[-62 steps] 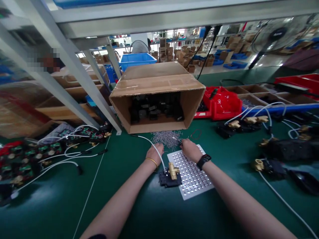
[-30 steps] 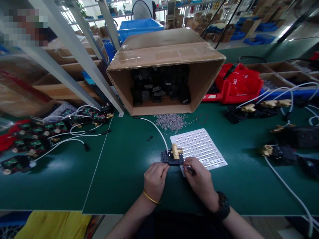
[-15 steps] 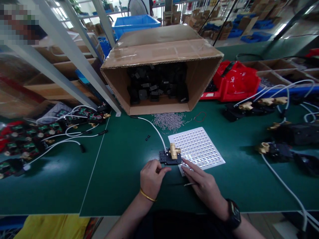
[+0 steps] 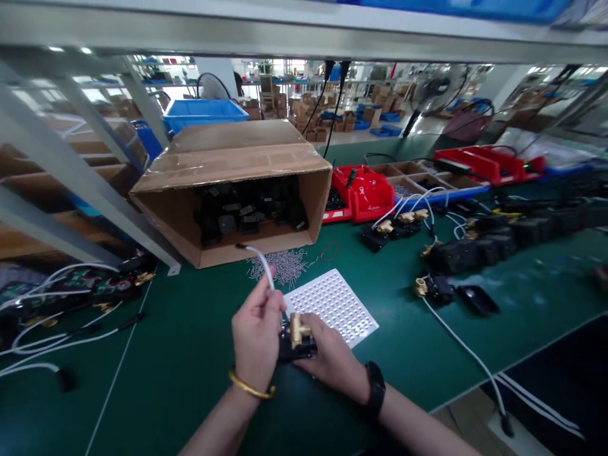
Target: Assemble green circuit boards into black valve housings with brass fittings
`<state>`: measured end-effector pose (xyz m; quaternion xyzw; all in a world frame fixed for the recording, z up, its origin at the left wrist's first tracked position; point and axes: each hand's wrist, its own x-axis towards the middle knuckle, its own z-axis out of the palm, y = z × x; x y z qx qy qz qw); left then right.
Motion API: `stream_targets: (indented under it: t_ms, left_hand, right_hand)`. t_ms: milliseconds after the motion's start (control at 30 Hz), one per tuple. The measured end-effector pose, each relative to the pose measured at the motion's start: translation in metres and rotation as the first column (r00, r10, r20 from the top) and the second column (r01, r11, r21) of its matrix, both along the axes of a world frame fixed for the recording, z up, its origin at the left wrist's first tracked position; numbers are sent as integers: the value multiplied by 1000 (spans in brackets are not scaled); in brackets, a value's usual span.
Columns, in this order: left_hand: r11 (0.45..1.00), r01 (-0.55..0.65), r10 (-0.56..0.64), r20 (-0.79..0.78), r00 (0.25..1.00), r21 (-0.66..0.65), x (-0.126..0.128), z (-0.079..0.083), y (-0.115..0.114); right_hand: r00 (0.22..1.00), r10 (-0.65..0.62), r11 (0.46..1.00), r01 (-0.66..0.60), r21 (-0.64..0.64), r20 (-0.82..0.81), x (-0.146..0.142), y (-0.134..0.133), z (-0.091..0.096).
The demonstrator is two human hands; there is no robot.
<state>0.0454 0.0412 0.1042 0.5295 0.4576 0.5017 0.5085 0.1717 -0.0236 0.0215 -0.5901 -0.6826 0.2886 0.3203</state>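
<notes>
Between my hands is a black plastic housing [image 4: 291,347] with a brass tee fitting [image 4: 297,330] on top. My right hand [image 4: 332,358] grips its right end, thumb beside the brass and fingers underneath. A white cable [image 4: 264,263] rises from the housing and ends in a black plug [image 4: 241,246] before the carton. My left hand [image 4: 255,335] pinches this cable between thumb and fingers, close to the housing. Just behind the hands lies a white sheet with rows of round shiny dots [image 4: 339,304], partly covered by my right hand.
An open carton [image 4: 228,152] of black parts lies on its side; loose screws [image 4: 285,266] are heaped before it. Wired boards [image 4: 95,291] lie left. Red bins [image 4: 368,193], brass-fitted units [image 4: 434,288] and black housings [image 4: 475,253] stand right. A dark, white-striped sleeve or garment [image 4: 546,405] shows lower right.
The view has swung right. My left hand has closed on the white cable, and my right hand has taken hold of the housing, which earlier lay on the table at the fingertips.
</notes>
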Motion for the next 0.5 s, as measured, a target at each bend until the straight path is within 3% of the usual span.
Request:
stream_targets:
  t_ms: [67, 133, 200, 233, 267, 333, 433, 500]
  left_hand:
    - [966, 199, -175, -148, 973, 165, 20, 20, -7]
    - [863, 385, -310, -259, 915, 326, 35, 40, -9]
    - [771, 496, -375, -345, 861, 400, 41, 49, -8]
    - [752, 526, -388, -378, 841, 397, 41, 48, -8]
    - [755, 543, -397, -403, 825, 369, 37, 42, -8]
    - [809, 531, -402, -421, 813, 251, 25, 20, -11]
    - [913, 406, -352, -420, 837, 45, -3, -23, -17]
    - [941, 331, -325, -435, 840, -64, -23, -48, -21]
  right_hand:
    - [988, -125, 987, 133, 95, -91, 11, 0, 7]
    - [959, -255, 946, 274, 173, -125, 32, 9, 19]
    - [918, -384, 888, 395, 234, -93, 63, 27, 31]
    - [885, -461, 849, 459, 261, -56, 80, 37, 34]
    - [849, -528, 814, 508, 282, -5, 97, 48, 36]
    - [773, -628, 759, 580, 296, 94, 130, 67, 32]
    - [701, -691, 719, 643, 264, 176, 163, 88, 14]
    - [664, -718, 695, 676, 244, 206, 172, 97, 0]
